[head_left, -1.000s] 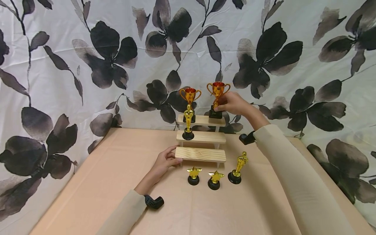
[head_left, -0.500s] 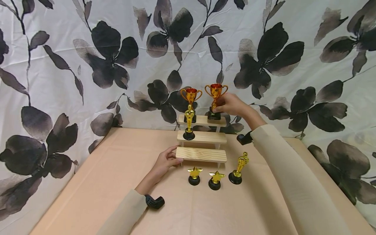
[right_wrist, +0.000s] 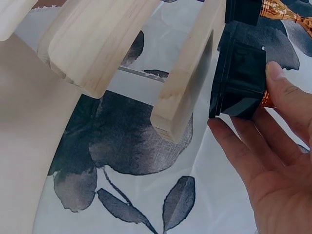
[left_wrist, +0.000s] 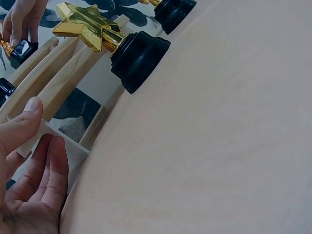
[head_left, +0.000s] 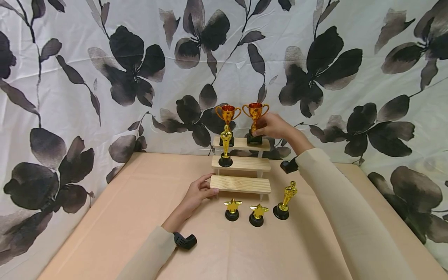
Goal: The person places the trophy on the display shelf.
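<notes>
My right hand pinches an orange-gold trophy cup by its stem and black base. The base is at the right part of the top step of a three-step wooden stand; whether it touches, I cannot tell. Another trophy cup stands on that step's left. In front of it, a golden figure trophy stands on the middle step. My left hand holds the left end of the bottom step, thumb near the wood and fingers by the white support.
Two star trophies stand on the peach-coloured table before the stand. Another golden figure trophy is to their right. A floral cloth hangs behind the stand.
My right hand has moved the trophy cup slightly left and down, closer to the top step. The left hand stays at the stand's bottom step.
</notes>
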`<action>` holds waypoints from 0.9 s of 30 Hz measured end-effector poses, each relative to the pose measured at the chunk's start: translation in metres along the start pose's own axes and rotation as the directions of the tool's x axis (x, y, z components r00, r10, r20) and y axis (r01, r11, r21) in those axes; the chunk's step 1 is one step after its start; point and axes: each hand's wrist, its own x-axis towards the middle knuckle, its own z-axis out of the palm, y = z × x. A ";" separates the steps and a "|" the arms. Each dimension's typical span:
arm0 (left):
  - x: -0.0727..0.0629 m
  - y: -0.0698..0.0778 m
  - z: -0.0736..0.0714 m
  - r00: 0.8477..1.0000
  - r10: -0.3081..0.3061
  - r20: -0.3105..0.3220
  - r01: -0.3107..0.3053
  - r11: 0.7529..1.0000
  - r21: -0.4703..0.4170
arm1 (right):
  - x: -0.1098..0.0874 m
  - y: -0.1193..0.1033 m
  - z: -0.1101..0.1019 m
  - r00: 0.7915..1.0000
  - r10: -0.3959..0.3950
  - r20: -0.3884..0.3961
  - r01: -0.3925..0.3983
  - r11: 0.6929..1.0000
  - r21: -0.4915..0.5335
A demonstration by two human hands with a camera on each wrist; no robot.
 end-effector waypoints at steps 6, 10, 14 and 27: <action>0.001 -0.001 0.000 1.000 -0.008 0.001 0.008 1.000 0.003 | 0.001 0.001 0.002 1.000 0.006 0.015 -0.006 1.000 0.002; 0.001 -0.001 0.000 1.000 -0.011 -0.001 0.011 1.000 -0.002 | 0.002 0.001 0.003 1.000 0.008 0.021 -0.008 1.000 0.002; 0.000 0.000 0.000 1.000 -0.004 -0.001 0.004 1.000 -0.006 | 0.002 0.000 0.003 1.000 -0.001 0.022 0.001 1.000 0.004; 0.000 0.001 0.000 1.000 0.003 -0.001 -0.003 1.000 0.000 | 0.004 0.001 0.003 1.000 0.010 0.022 -0.010 1.000 0.021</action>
